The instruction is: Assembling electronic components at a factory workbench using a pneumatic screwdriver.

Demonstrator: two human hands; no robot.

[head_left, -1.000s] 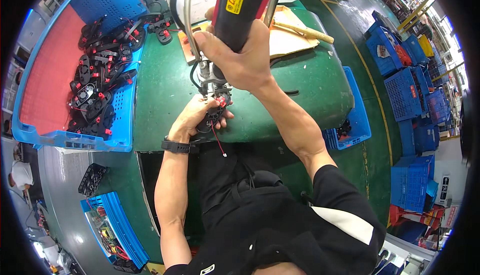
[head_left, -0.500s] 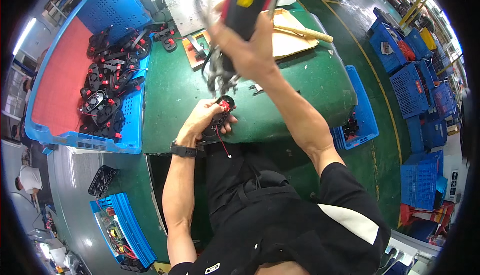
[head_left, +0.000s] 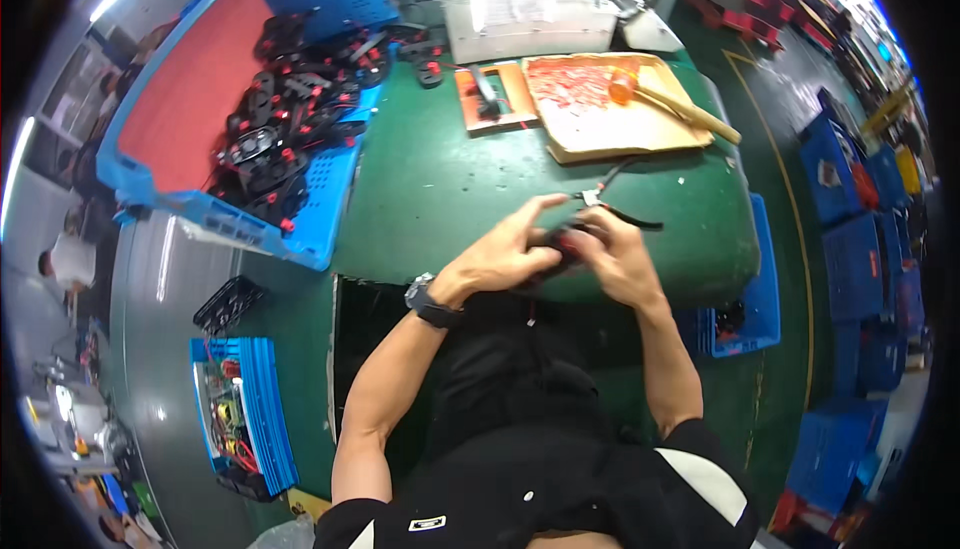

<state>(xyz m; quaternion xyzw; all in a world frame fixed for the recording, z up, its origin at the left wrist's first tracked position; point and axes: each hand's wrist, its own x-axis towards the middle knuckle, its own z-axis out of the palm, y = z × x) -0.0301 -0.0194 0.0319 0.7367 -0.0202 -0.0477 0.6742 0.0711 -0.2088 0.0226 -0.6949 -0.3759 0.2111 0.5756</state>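
Note:
Close to the workbench's near edge, both my hands meet around a small black plastic housing (head_left: 568, 243) with a bit of red in it. My left hand (head_left: 500, 252) grips its left side, the thumb against it and a finger stretched out above. Over the right side curl the fingers of my right hand (head_left: 622, 257). Much of the housing is hidden by the fingers, and motion blurs it. A thin wire ending in a small white plug (head_left: 531, 321) hangs below. Just beyond my right hand lies a pair of dark-handled pliers (head_left: 592, 196), partly covered.
A blue crate (head_left: 340, 211) of similar black-and-red housings stands at left. Farther back on the green bench (head_left: 430, 164) are an orange frame (head_left: 467, 109), a cardboard tray (head_left: 570, 149) with a wooden-handled tool (head_left: 690, 114) across it, and a pale metal box (head_left: 530, 24). Another blue crate (head_left: 765, 279) sits lower right.
The power tool my right hand held over the housing is out of view. That hand has come down onto the housing. My left hand and the housing now appear farther right; the view has shifted.

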